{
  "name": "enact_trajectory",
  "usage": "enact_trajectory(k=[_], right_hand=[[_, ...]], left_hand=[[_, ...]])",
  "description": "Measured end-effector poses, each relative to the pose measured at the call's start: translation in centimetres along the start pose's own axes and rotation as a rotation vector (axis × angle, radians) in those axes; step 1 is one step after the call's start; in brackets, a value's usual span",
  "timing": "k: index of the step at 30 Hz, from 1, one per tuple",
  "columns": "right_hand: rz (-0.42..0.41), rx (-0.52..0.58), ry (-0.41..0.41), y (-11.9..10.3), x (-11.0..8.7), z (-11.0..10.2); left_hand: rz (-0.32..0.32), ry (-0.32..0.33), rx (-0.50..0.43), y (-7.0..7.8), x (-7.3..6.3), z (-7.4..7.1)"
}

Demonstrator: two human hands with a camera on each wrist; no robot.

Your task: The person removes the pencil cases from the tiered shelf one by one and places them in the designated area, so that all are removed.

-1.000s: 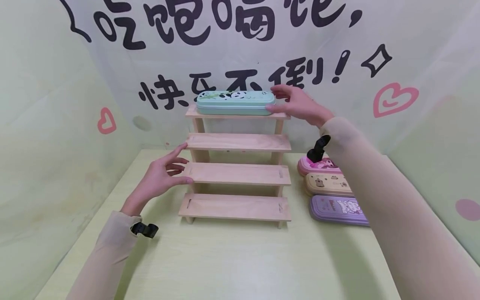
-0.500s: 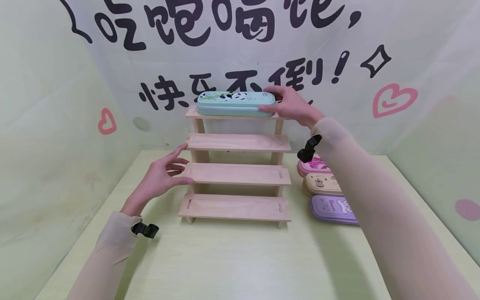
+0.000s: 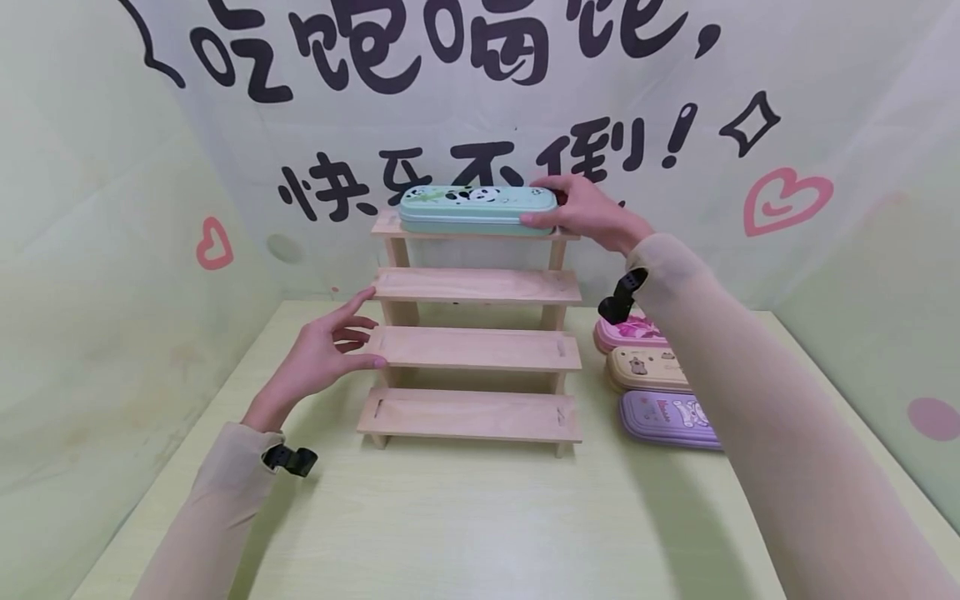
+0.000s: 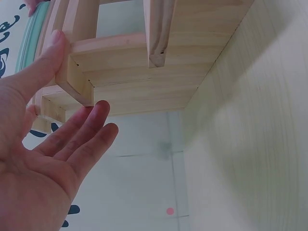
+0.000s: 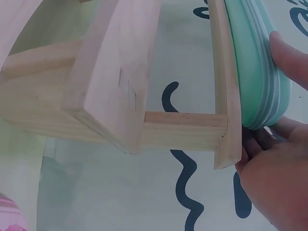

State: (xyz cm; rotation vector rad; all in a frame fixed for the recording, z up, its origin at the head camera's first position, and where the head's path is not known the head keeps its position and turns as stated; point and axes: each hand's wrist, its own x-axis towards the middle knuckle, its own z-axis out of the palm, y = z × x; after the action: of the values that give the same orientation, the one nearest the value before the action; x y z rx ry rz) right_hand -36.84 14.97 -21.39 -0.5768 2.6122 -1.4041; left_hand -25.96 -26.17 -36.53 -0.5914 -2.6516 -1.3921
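Note:
A mint-green zippered pencil case [image 3: 472, 208] with a panda print lies lengthwise on the top step of a wooden stepped rack [image 3: 472, 346]. My right hand [image 3: 592, 212] grips its right end, thumb on the front side and fingers behind. In the right wrist view, the thumb presses the zipped side of the pencil case [image 5: 257, 67], above the rack's board [image 5: 226, 96]. My left hand [image 3: 322, 350] touches the rack's left side with thumb and index finger, the other fingers loosely bent. The left wrist view shows that hand [image 4: 53, 139] against the rack's wooden edges.
Right of the rack on the table [image 3: 450, 525] lie a pink case [image 3: 626, 332], a tan case [image 3: 648, 368] and a purple case [image 3: 667, 419], partly hidden by the right forearm. A printed cloth backdrop [image 3: 510, 108] stands behind the rack.
My right hand first moved left onto the end of the pencil case, then slightly right, and the case shifted a little to the right with it. The left hand has stayed put.

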Motion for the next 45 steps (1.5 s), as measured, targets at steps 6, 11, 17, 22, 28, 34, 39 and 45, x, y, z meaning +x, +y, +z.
enact_trajectory(k=[6,11,17,22,28,34,39,45], right_hand=[[0.001,0.066,0.015,0.1,-0.1,0.2],[-0.005,0.132,0.036,0.4,-0.5,0.4],[-0.018,0.175,0.044,0.8,-1.0,0.5],[-0.045,0.193,0.053,0.9,-1.9,0.4],[-0.071,0.229,0.057,1.4,-2.8,0.3],[-0.124,0.258,0.08,2.0,-3.9,0.4],[-0.142,0.268,0.106,2.4,-5.1,0.2],[-0.165,0.285,0.12,2.8,-6.8,0.0]], left_hand=[[0.0,0.001,-0.002,0.0,0.0,0.1],[0.0,0.004,-0.002,0.0,0.0,0.1],[0.003,0.003,0.001,-0.1,0.0,0.1],[0.001,0.003,0.005,-0.1,0.0,0.1],[0.001,0.001,0.003,-0.1,0.0,0.1],[-0.005,-0.001,0.013,-0.1,-0.1,0.1],[-0.008,0.0,0.036,0.0,-0.1,0.1],[-0.003,-0.001,0.033,0.1,-0.1,0.1]])
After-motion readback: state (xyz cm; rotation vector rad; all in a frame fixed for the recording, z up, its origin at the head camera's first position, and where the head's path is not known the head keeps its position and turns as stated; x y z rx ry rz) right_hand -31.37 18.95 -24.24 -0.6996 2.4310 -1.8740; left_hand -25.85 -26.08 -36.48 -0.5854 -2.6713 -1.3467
